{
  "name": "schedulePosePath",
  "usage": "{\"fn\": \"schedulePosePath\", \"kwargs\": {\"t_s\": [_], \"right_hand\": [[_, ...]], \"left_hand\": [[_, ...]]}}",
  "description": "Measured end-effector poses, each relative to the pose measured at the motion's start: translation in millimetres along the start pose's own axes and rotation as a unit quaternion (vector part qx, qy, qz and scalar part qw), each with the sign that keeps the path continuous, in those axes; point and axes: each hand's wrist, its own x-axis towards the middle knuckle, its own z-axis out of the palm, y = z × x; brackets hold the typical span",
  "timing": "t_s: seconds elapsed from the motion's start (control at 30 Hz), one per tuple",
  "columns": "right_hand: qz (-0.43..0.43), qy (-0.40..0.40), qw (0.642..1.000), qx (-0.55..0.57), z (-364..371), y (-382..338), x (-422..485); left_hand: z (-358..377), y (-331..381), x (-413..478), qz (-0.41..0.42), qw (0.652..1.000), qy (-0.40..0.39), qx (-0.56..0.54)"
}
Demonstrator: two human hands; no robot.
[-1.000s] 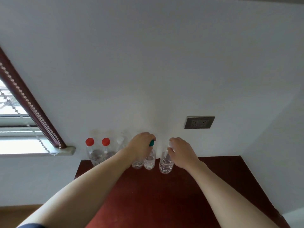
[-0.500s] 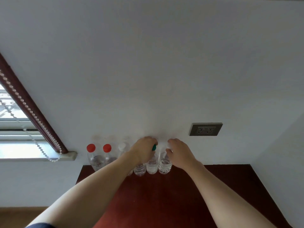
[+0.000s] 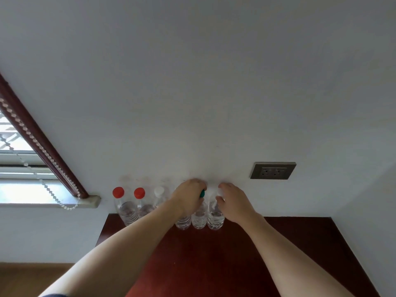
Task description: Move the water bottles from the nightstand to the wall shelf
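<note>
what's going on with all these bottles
A person is handling a row of water bottles that stands against the wall on a dark red wooden top. The left hand grips the top of the green-cap bottle. The right hand holds the neck of the end bottle right beside it. Both bottles stand upright on the top. Further left, two red-cap bottles and a white-cap bottle stand untouched.

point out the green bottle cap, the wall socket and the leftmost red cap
green bottle cap [image 3: 202, 193], head view, its visible right edge
wall socket [image 3: 273, 170], head view, middle of the plate
leftmost red cap [image 3: 118, 192], head view, centre of its top
</note>
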Motion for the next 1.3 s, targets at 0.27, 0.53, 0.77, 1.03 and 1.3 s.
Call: {"fn": "schedulePosePath", "kwargs": {"t_s": [0.27, 0.53, 0.77, 1.03, 1.3], "right_hand": [[-0.002, 0.003, 1.0, 0.004, 3.0, -0.5, 4.1], [0.0, 0.002, 1.0, -0.007, 4.2, 0.3, 7.4], [0.014, -0.004, 1.0, -0.003, 2.2, -2.2, 5.9], [0.014, -0.02, 0.999, -0.031, -1.6, -3.8, 4.4], [-0.01, 0.0, 0.994, -0.108, -17.7, -12.3, -15.0]], "left_hand": [[0.6, -1.7, 0.6, 0.009, 1.0, 0.007, 0.004], [2.0, -3.6, 0.1, 0.008, 1.0, 0.009, -0.003], [1.4, -3.8, -1.2, 0.02, 0.999, 0.014, 0.022], [0.8, -3.4, -4.6, 0.009, 0.999, 0.028, 0.038], [-10.8, -0.1, -27.5, -0.024, 0.994, 0.075, 0.07]]}}
